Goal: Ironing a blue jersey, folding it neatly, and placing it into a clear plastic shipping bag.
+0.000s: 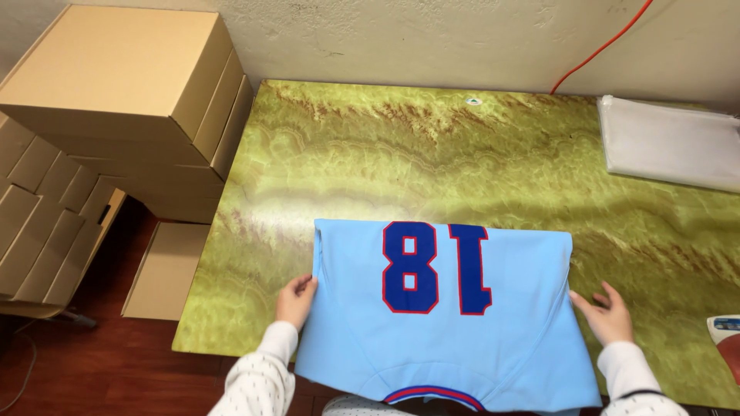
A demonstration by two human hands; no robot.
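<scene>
A light blue jersey [501,347] lies folded on the green marbled table [401,154], its large blue, red-edged numerals facing up and its collar at the near edge. My left hand [296,299] grips the jersey's left edge, fingers curled over the fabric. On the other side, my right hand [607,312] rests flat on the table by the jersey's right edge, fingers spread, touching the cloth or just beside it. Both arms wear white patterned sleeves.
A stack of clear plastic bags [667,142] lies at the table's far right. Cardboard boxes [123,92] are piled to the left, with flattened ones [162,270] on the red wood floor. An orange cable [601,46] runs up the wall. A small object [724,335] sits at the right edge.
</scene>
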